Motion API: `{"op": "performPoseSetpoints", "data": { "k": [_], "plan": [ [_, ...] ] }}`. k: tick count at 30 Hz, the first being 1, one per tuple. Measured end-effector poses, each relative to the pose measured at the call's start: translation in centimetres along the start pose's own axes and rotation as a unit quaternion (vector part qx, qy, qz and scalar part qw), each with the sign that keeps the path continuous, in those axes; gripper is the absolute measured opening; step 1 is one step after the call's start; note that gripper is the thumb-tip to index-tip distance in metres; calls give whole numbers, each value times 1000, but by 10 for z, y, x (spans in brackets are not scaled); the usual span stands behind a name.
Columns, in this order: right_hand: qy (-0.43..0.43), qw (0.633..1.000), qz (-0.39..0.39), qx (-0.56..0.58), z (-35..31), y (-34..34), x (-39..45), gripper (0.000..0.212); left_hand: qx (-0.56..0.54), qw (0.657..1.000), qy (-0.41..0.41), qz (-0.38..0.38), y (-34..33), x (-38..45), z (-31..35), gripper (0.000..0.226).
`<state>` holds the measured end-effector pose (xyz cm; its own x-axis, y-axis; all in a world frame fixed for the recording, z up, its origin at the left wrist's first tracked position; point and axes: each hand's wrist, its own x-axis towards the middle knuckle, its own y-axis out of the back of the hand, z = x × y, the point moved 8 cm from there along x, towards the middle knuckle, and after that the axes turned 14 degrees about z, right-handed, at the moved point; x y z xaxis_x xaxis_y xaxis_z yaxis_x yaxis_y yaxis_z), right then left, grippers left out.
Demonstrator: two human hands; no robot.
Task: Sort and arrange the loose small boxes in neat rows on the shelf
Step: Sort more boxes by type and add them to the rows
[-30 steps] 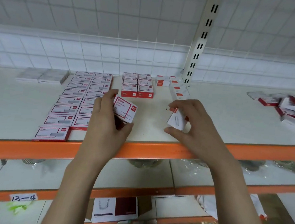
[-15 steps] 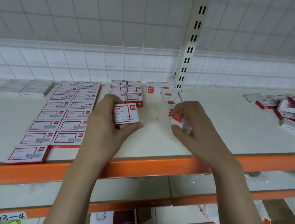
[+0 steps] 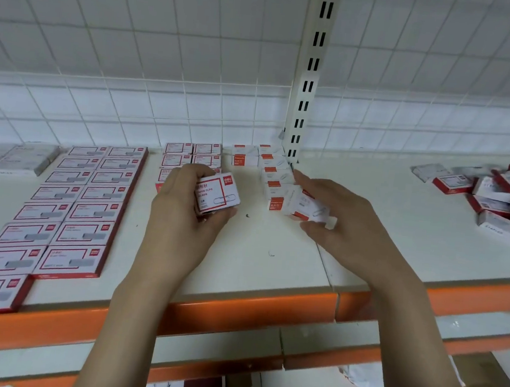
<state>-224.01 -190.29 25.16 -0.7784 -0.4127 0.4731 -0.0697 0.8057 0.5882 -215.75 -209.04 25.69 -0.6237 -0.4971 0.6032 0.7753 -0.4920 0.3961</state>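
My left hand (image 3: pixel 184 215) grips a small red-and-white paper clip box (image 3: pixel 216 194) just above the shelf (image 3: pixel 256 264), in front of a short double row of like boxes (image 3: pixel 192 154). My right hand (image 3: pixel 349 229) holds another small white box (image 3: pixel 308 205) at the near end of a slanted row of white boxes (image 3: pixel 275 173) that runs back to the upright post. Two long rows of flat red-edged boxes (image 3: pixel 83 206) lie to the left.
A loose heap of red-and-white boxes (image 3: pixel 506 200) lies at the far right of the shelf. Grey boxes (image 3: pixel 13 158) sit at the far left. A white slotted post (image 3: pixel 308 83) stands at the back. The orange shelf edge (image 3: pixel 237 312) runs along the front.
Both hands have moved farther back over the shelf with their boxes. The right hand's box now sits at the near end of the slanted row.
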Motion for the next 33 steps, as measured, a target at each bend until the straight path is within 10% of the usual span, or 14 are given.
{"op": "performPoseSetpoints", "data": {
  "k": [33],
  "plan": [
    [-79, 988, -52, -124, 28, -33, 7, 51, 25, 997, -40, -54, -6, 29, -37, 49]
  ]
}}
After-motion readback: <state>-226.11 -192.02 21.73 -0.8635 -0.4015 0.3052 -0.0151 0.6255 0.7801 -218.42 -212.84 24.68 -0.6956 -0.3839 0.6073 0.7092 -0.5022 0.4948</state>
